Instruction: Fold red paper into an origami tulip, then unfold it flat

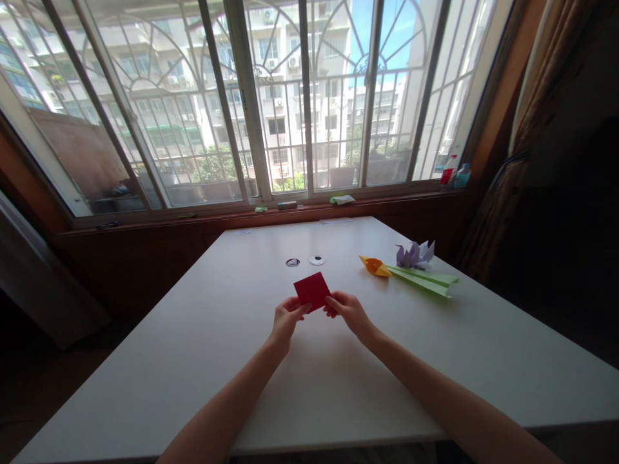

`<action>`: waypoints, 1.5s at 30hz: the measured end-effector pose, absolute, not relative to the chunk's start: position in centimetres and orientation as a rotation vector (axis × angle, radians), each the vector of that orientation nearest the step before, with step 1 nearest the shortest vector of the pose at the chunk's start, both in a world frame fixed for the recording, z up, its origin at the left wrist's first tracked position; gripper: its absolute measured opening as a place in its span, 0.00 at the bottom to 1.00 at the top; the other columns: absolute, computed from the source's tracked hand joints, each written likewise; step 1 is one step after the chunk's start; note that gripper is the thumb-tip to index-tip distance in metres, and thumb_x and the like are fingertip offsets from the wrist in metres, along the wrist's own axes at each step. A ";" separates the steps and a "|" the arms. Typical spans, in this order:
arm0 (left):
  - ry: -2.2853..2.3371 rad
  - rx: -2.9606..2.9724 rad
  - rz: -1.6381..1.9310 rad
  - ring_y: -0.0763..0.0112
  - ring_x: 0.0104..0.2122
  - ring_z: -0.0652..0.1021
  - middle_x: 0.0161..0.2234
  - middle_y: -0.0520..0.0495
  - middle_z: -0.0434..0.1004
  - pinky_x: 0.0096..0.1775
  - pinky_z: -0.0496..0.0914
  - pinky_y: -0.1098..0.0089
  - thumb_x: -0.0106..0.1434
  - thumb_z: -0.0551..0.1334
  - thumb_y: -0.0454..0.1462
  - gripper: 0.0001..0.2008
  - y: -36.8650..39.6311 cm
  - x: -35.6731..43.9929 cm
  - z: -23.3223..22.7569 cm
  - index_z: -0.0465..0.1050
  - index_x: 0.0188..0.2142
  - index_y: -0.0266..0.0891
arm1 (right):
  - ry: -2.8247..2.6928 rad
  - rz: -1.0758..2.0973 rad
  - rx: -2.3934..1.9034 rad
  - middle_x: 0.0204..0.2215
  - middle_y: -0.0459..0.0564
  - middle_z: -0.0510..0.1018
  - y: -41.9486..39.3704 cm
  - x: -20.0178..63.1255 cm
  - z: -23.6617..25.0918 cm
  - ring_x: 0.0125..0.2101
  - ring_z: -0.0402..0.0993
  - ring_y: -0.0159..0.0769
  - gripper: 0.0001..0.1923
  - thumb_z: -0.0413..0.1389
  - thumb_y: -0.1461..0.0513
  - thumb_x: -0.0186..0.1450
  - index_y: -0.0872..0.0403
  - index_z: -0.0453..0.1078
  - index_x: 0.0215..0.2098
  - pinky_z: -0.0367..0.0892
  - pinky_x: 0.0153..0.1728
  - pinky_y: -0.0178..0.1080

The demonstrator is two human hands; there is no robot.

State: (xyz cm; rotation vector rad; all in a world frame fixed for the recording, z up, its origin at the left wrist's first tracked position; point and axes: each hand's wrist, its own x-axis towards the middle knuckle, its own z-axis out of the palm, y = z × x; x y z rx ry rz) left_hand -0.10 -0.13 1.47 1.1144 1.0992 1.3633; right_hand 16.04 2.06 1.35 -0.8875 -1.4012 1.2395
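A small red square of folded paper [312, 290] is held up over the white table [203, 361], tilted a little. My left hand [287, 317] pinches its lower left corner, thumb on top. At its lower right edge, my right hand [349, 310] grips it between thumb and fingers. Fingertips behind the paper are partly hidden. To the right lie folded paper pieces: an orange paper boat [375, 265], a pale green paper plane [425, 281] and purple folded paper [416, 255].
Two round inserts, one [293, 262] beside the other [316, 260], sit in the tabletop beyond the paper. On the window sill are a white and green packet [342, 200], a red bottle [449, 170] and a blue bottle [463, 176]. A curtain [522, 154] hangs at right.
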 end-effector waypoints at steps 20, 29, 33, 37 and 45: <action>1.145 1.171 1.344 0.70 0.29 0.71 0.30 0.44 0.76 0.31 0.61 0.71 0.44 0.65 0.41 0.15 0.0 0.0 1.6 0.74 0.31 0.36 | -1.358 1.294 -0.892 0.18 0.47 0.74 1.9 16.3 1.7 0.19 0.69 0.30 0.17 0.57 0.51 0.51 0.57 0.70 0.30 0.63 0.22 0.34; 1.077 1.194 1.374 0.68 0.31 0.71 0.30 0.45 0.76 0.35 0.62 0.69 0.43 0.65 0.42 0.17 0.3 -0.3 1.2 0.75 0.32 0.35 | -1.286 1.450 -0.819 0.26 0.50 0.77 1.6 16.4 1.9 0.27 0.73 0.34 0.16 0.59 0.53 0.51 0.56 0.72 0.32 0.67 0.34 0.39; 1.206 1.217 1.370 0.71 0.28 0.70 0.27 0.46 0.74 0.30 0.61 0.72 0.44 0.64 0.44 0.16 0.4 -0.3 1.1 0.74 0.30 0.36 | -1.235 1.406 -0.840 0.25 0.51 0.77 1.7 16.3 1.9 0.27 0.74 0.35 0.17 0.59 0.52 0.50 0.57 0.72 0.31 0.68 0.35 0.41; 1.145 1.217 1.334 0.74 0.24 0.70 0.26 0.48 0.72 0.27 0.62 0.73 0.47 0.63 0.45 0.17 0.2 -0.3 1.5 0.72 0.33 0.36 | -1.194 1.342 -0.866 0.25 0.51 0.77 1.7 16.4 2.0 0.27 0.74 0.36 0.18 0.59 0.52 0.50 0.57 0.72 0.31 0.69 0.35 0.41; 1.006 1.115 1.405 0.73 0.26 0.73 0.27 0.48 0.72 0.29 0.65 0.72 0.49 0.61 0.46 0.19 0.1 -0.1 1.8 0.68 0.37 0.37 | -1.222 1.319 -0.882 0.25 0.52 0.77 1.6 16.3 2.2 0.27 0.74 0.37 0.20 0.60 0.50 0.47 0.57 0.72 0.32 0.69 0.36 0.44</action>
